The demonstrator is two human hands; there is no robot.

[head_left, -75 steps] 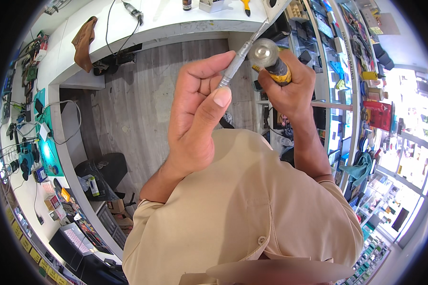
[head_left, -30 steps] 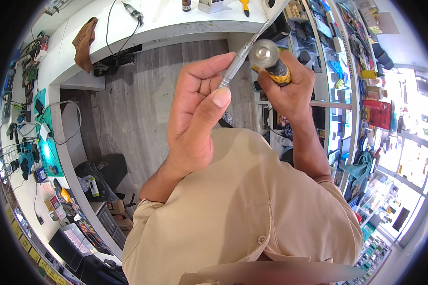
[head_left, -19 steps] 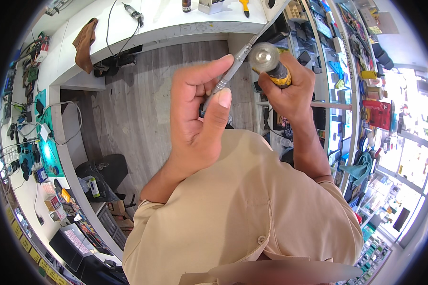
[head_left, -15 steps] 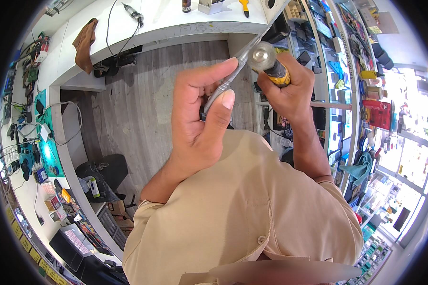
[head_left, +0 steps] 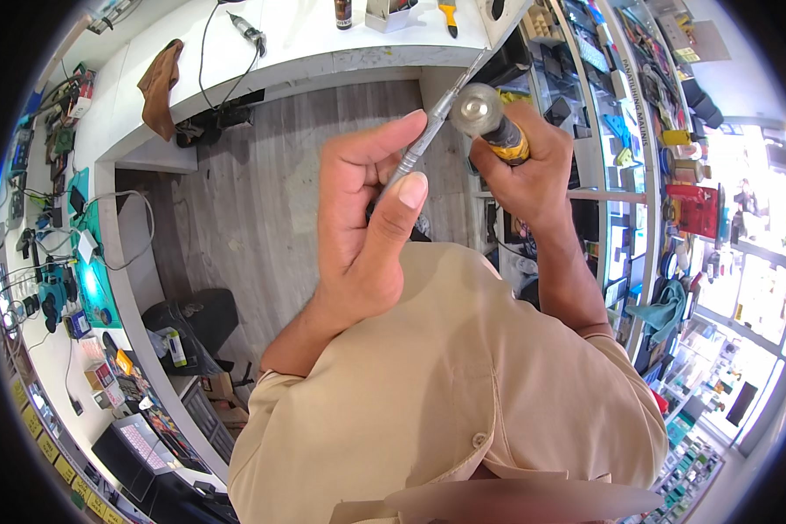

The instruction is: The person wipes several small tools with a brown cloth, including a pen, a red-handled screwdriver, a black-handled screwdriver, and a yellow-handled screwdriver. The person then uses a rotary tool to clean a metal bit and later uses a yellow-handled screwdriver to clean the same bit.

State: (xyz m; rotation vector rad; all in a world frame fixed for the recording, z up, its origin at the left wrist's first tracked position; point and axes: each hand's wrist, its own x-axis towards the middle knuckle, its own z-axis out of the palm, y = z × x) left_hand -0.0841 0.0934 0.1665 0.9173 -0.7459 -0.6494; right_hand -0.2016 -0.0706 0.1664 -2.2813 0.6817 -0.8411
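My left hand (head_left: pixel 362 205) holds a slim grey metal pen-shaped tool (head_left: pixel 424 140) pinched between thumb and fingers. It tilts up to the right and narrows to a thin tip; its lower end is partly behind the thumb. In my closed right hand (head_left: pixel 537 162) is a yellow-and-black handheld tool (head_left: pixel 513 145) with a round, pale, disc-like head (head_left: pixel 477 109) and a shiny centre. That head lies just right of the slim tool's upper part; whether they touch I cannot tell. Both hands are up in front of my chest, over the floor.
A white workbench (head_left: pixel 297 74) runs across the front, with a corded pen-like tool (head_left: pixel 246 31), a dark bottle (head_left: pixel 343 13), a yellow brush (head_left: pixel 448 16) and a brown cloth (head_left: pixel 159 92). Glass shelves (head_left: pixel 598 113) stand right. A black chair (head_left: pixel 192 323) is at left.
The disc-headed tool in my right hand has shifted slightly left and down. The slim tool stays in my left hand at much the same tilt. The bench appears slightly lower in view.
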